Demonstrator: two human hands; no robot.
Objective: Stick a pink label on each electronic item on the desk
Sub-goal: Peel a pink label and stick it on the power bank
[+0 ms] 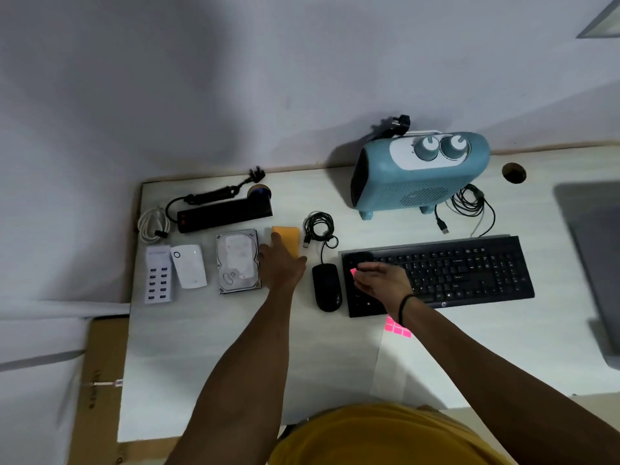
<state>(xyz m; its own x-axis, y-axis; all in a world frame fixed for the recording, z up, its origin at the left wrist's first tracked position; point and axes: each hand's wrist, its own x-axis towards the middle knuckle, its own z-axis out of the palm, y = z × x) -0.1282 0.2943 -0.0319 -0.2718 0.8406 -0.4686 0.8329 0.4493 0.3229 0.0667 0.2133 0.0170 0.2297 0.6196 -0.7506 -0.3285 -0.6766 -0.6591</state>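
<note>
My right hand [380,282] pinches a single pink label [353,272] over the left end of the black keyboard [469,266]. My left hand [280,263] lies flat with straight fingers on a yellow-orange device [289,237], next to the bare hard drive [237,261]. A black mouse [327,286] lies between my two hands. The sheet of pink labels [397,327] rests on the desk under my right wrist. A blue heater [419,172] stands at the back.
On the left lie a white USB hub [158,274], a white adapter [189,266], a black power strip [221,214] and a coiled white cable [152,224]. A grey laptop edge [593,250] is on the right. A cardboard box [100,380] stands beside the desk.
</note>
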